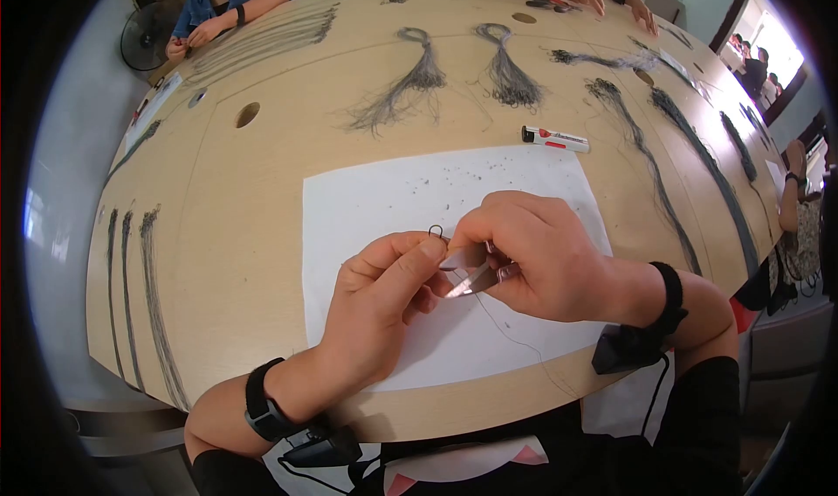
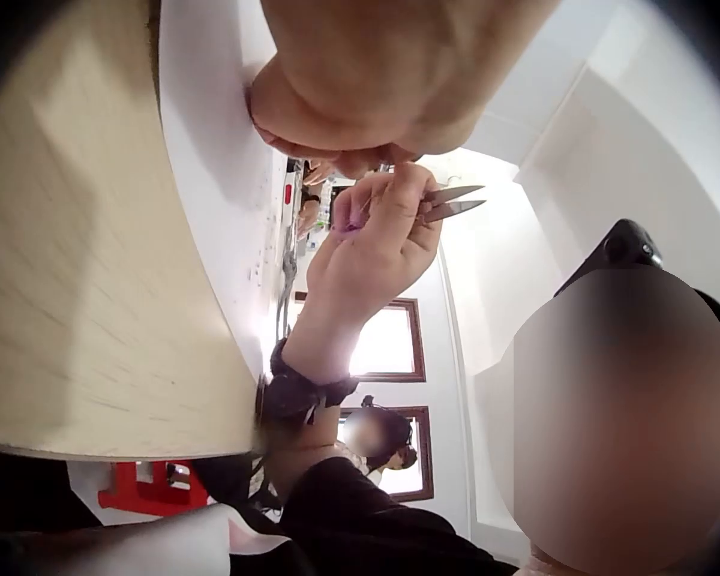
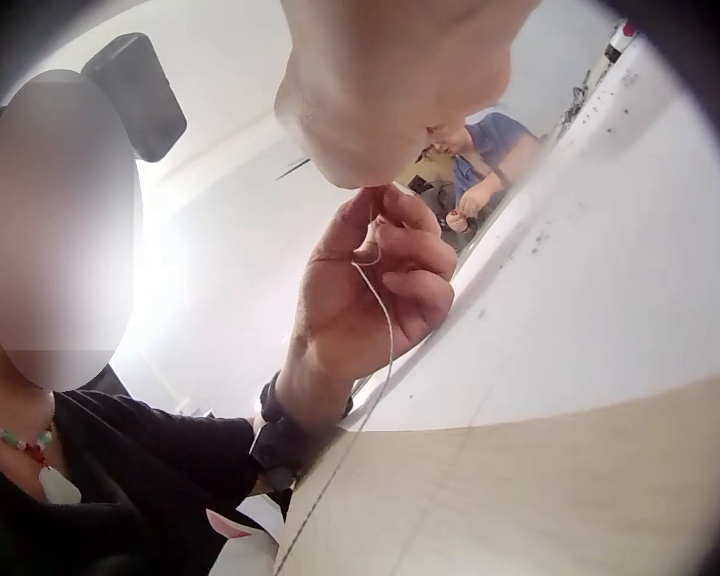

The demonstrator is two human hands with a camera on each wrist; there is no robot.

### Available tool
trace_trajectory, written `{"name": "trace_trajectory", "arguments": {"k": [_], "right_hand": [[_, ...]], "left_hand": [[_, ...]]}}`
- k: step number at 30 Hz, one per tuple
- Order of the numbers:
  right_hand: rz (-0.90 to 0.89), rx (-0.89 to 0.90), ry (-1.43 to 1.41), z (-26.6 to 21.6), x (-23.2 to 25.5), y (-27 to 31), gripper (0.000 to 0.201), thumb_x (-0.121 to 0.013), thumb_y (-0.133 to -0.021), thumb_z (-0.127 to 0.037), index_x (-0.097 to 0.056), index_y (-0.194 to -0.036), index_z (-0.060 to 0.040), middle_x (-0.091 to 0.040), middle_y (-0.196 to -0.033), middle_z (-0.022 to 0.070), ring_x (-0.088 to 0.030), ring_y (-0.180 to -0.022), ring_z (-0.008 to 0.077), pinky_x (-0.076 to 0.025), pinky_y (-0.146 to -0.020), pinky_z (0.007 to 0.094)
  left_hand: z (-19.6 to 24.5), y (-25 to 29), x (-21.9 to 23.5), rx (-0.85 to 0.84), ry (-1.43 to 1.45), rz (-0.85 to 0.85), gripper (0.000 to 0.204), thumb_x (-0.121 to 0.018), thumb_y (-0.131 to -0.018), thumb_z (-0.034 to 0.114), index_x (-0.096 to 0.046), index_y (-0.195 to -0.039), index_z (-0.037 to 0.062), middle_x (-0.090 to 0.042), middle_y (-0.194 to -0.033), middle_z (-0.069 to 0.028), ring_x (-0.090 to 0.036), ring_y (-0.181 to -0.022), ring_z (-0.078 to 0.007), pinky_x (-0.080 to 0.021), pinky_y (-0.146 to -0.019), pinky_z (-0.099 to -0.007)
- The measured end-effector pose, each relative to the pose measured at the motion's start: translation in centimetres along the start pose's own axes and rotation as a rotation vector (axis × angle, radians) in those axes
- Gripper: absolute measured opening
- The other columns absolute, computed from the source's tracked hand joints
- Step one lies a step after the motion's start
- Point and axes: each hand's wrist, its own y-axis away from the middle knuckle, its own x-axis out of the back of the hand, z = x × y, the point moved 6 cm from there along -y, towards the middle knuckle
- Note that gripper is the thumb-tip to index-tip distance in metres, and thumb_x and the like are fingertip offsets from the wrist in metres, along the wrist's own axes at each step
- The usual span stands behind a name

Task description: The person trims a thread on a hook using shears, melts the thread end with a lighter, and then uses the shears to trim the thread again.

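Left hand (image 1: 375, 302) pinches a hook (image 1: 436, 226); right hand (image 1: 548, 256) grips scissors (image 1: 471, 281). Thread (image 3: 391, 342) between them appears light, limp; best held beside hook.

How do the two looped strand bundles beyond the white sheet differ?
The left bundle sweeps nearer to the left, while the right bundle slants to the right. The left bundle's ends straggle widely; the right bundle's stay in a denser clump. Both are fine, dark strands with a loop at the far end.
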Motion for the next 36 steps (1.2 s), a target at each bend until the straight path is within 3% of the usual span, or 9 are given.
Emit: {"name": "trace_trajectory", "arguments": {"k": [4, 8, 11, 26, 36], "right_hand": [[0.07, 0.048, 0.033, -0.5, 0.9, -0.3, 0.024, -0.064, -0.066, -0.017, -0.048, -0.08, -0.0042, -0.049, -0.065, 0.0055, -0.05, -0.057, 0.0196, -0.04, -0.048, 0.0288], [0.131, 0.127, 0.209, -0.1, 1.3, -0.6, 0.042, -0.059, -0.07, -0.043, -0.05, -0.074, -0.0029, -0.049, -0.062, 0.0064, -0.049, -0.054, 0.02, -0.038, -0.044, 0.0285], [0.13, 0.124, 0.25, 0.6, 0.9, -0.6, 0.046, -0.055, -0.07, -0.048, -0.051, -0.075, -0.0026, -0.049, -0.062, 0.0071, -0.049, -0.054, 0.0209, -0.038, -0.044, 0.0281], [0.129, 0.142, 0.164, 0.5, 0.2, -0.3, 0.03, -0.059, -0.072, -0.034, -0.051, -0.072, -0.004, -0.048, -0.06, 0.0068, -0.048, -0.052, 0.022, -0.037, -0.043, 0.0291], [0.096, 0.133, 0.187, 0.2, 0.1, -0.4, 0.031, -0.059, -0.071, -0.034, -0.048, -0.067, -0.0053, -0.041, -0.053, 0.0051, -0.044, -0.049, 0.0219, -0.034, -0.042, 0.0311]], "left_hand": [[0.3, 0.0, -0.3, 0.019, 0.054, -0.003, 0.014, -0.052, -0.081, 0.018, -0.056, -0.084, 0.0052, -0.057, -0.075, -0.0022, -0.048, -0.061, -0.0061, -0.037, -0.055, -0.0183], [0.3, -0.2, -0.2, 0.002, 0.129, -0.073, 0.013, -0.05, -0.081, 0.017, -0.056, -0.085, 0.0059, -0.057, -0.074, -0.002, -0.049, -0.061, -0.0065, -0.037, -0.056, -0.0185], [0.2, -0.3, -0.3, 0.027, 0.165, -0.095, 0.012, -0.05, -0.081, 0.016, -0.056, -0.084, 0.0058, -0.057, -0.074, -0.0023, -0.05, -0.062, -0.0067, -0.037, -0.056, -0.0186], [-0.5, -0.1, -0.7, 0.11, 0.14, -0.111, 0.011, -0.048, -0.08, 0.009, -0.056, -0.086, 0.0051, -0.055, -0.074, -0.0024, -0.05, -0.063, -0.0078, -0.038, -0.056, -0.0197], [-0.4, 0.0, -0.5, 0.094, 0.129, -0.119, 0.008, -0.049, -0.08, 0.008, -0.056, -0.083, 0.0058, -0.055, -0.074, -0.0031, -0.049, -0.063, -0.0081, -0.038, -0.057, -0.0202]]}}
